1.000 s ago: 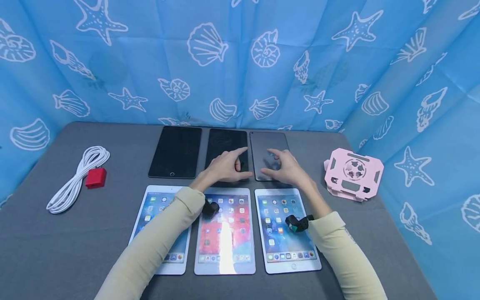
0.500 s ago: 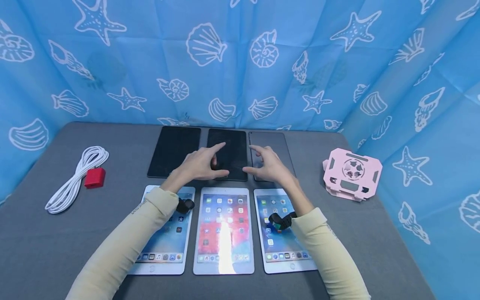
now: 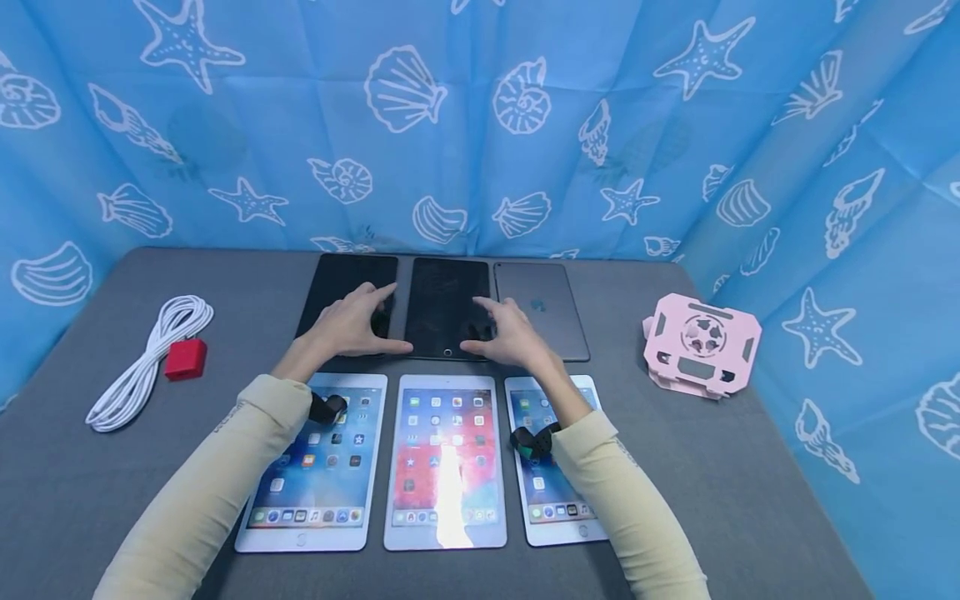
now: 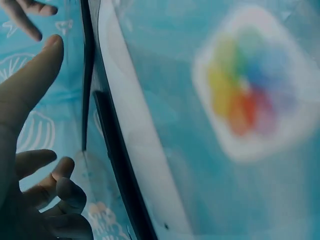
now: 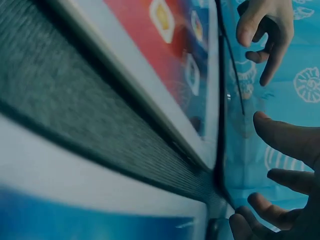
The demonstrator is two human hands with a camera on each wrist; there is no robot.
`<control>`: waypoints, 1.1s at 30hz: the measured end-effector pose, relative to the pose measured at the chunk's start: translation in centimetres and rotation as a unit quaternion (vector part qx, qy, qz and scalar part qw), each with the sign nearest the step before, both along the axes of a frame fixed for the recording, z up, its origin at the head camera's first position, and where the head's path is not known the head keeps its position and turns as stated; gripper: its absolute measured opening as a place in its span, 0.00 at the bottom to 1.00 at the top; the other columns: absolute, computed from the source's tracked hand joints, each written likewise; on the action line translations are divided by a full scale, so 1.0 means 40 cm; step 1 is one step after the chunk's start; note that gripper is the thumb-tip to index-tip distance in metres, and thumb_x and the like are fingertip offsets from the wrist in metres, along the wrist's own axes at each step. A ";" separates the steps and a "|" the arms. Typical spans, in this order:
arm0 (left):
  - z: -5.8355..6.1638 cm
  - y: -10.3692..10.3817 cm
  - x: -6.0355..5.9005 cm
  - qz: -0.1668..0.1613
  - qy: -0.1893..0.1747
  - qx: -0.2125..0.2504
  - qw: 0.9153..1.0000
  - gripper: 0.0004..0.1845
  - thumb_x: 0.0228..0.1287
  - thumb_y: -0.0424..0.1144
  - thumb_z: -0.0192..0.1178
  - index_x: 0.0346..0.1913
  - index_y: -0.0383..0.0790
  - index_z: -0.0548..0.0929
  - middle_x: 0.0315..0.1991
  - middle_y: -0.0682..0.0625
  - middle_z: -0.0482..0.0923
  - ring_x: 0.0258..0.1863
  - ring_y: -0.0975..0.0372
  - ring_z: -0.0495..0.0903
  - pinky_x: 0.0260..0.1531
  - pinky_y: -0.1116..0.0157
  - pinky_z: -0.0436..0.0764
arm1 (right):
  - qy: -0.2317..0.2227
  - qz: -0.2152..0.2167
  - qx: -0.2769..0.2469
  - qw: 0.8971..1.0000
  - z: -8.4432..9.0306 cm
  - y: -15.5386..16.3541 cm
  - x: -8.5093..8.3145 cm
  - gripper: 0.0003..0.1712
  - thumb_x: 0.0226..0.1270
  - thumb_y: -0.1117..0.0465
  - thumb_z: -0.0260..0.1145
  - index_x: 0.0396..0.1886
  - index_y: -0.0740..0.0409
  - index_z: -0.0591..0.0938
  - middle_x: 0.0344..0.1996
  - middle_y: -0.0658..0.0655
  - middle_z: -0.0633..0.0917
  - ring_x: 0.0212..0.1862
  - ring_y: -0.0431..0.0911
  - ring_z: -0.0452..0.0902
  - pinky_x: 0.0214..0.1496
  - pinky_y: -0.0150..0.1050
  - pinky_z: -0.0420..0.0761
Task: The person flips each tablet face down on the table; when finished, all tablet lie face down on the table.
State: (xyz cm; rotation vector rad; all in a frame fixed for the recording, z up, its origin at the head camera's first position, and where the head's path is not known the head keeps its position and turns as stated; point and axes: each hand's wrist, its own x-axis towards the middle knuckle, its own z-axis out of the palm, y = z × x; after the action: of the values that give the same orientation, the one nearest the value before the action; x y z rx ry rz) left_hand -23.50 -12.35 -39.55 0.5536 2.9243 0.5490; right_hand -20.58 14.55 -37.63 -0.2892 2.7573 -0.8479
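Three lit white tablets (image 3: 447, 461) lie nearest the person, under both forearms; a white cable (image 3: 142, 364), red block (image 3: 185, 359) and pink stand (image 3: 701, 344) sit aside. Both hands have slid leftward: left hand (image 3: 347, 327) and right hand (image 3: 507, 332), fingers spread and relaxed, flank the middle dark tablet (image 3: 446, 306) in the back row

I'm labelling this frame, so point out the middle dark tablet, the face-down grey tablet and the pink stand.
middle dark tablet (image 3: 442, 300), head view, bare screen centre.
face-down grey tablet (image 3: 543, 310), head view, back shell.
pink stand (image 3: 701, 343), head view, front plate.
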 end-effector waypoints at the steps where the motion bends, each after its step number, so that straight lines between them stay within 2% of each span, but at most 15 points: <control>1: -0.001 -0.005 -0.001 0.004 -0.004 -0.002 1.000 0.62 0.50 0.66 0.74 0.80 0.37 0.58 0.60 0.36 0.73 0.43 0.50 0.78 0.29 0.62 0.74 | -0.003 0.000 0.008 1.000 -0.003 -0.003 -0.001 0.48 0.67 0.50 0.73 0.81 0.55 0.61 0.72 0.70 0.67 0.73 0.64 0.65 0.71 0.61 0.72; 5: -0.005 -0.011 -0.002 0.010 -0.025 -0.009 1.000 0.64 0.49 0.67 0.74 0.81 0.35 0.56 0.65 0.34 0.68 0.42 0.49 0.76 0.30 0.61 0.73 | -0.026 -0.004 0.041 0.999 -0.011 -0.011 -0.006 0.52 0.66 0.48 0.74 0.82 0.56 0.58 0.77 0.70 0.61 0.78 0.66 0.58 0.74 0.62 0.67; 8: -0.011 -0.008 -0.002 0.008 -0.033 -0.009 0.999 0.64 0.50 0.67 0.74 0.80 0.34 0.55 0.66 0.34 0.68 0.46 0.49 0.76 0.36 0.60 0.76 | -0.044 -0.020 0.056 0.997 -0.014 -0.016 -0.009 0.56 0.65 0.47 0.75 0.82 0.60 0.55 0.79 0.71 0.57 0.81 0.65 0.51 0.78 0.61 0.62; 11: -0.017 0.002 -0.002 -0.002 -0.038 -0.005 0.999 0.64 0.50 0.67 0.74 0.80 0.32 0.56 0.66 0.35 0.68 0.46 0.50 0.76 0.36 0.61 0.76 | -0.061 -0.041 0.069 0.995 -0.016 -0.018 -0.009 0.59 0.62 0.46 0.76 0.81 0.65 0.55 0.80 0.71 0.55 0.83 0.64 0.47 0.80 0.60 0.58; 14: -0.019 0.015 0.000 -0.013 -0.039 -0.003 0.999 0.64 0.49 0.67 0.74 0.79 0.31 0.57 0.66 0.36 0.69 0.42 0.51 0.76 0.34 0.61 0.74 | -0.070 -0.050 0.089 0.992 -0.019 -0.018 -0.011 0.60 0.59 0.44 0.78 0.80 0.67 0.58 0.78 0.70 0.59 0.81 0.63 0.53 0.79 0.59 0.62; 17: -0.018 0.028 0.002 -0.024 -0.035 -0.004 0.999 0.64 0.48 0.68 0.75 0.79 0.31 0.58 0.66 0.36 0.70 0.42 0.52 0.76 0.37 0.59 0.78 | -0.074 -0.053 0.101 0.991 -0.021 -0.019 -0.013 0.60 0.57 0.43 0.79 0.79 0.68 0.60 0.75 0.69 0.63 0.77 0.62 0.59 0.76 0.58 0.67; 22: -0.016 0.047 0.005 -0.037 -0.037 -0.007 0.999 0.63 0.50 0.67 0.74 0.78 0.29 0.59 0.66 0.34 0.71 0.49 0.49 0.79 0.50 0.51 0.83 | -0.081 -0.059 0.092 0.991 -0.026 -0.019 -0.016 0.60 0.56 0.44 0.80 0.80 0.65 0.60 0.76 0.68 0.62 0.78 0.62 0.57 0.77 0.59 0.66; 33: -0.020 0.065 0.000 -0.031 -0.055 -0.002 0.998 0.60 0.52 0.64 0.74 0.77 0.27 0.60 0.64 0.34 0.73 0.58 0.46 0.77 0.59 0.47 0.80 | -0.087 -0.083 0.045 0.992 -0.032 -0.025 -0.015 0.61 0.56 0.51 0.82 0.81 0.64 0.57 0.79 0.67 0.57 0.78 0.63 0.50 0.77 0.60 0.63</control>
State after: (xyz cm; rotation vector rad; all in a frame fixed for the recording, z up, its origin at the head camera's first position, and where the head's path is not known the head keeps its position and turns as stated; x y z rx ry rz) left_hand -23.52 -9.76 -40.34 0.5903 2.7936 0.5484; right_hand -21.18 13.53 -38.91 0.0301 2.6733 -0.7450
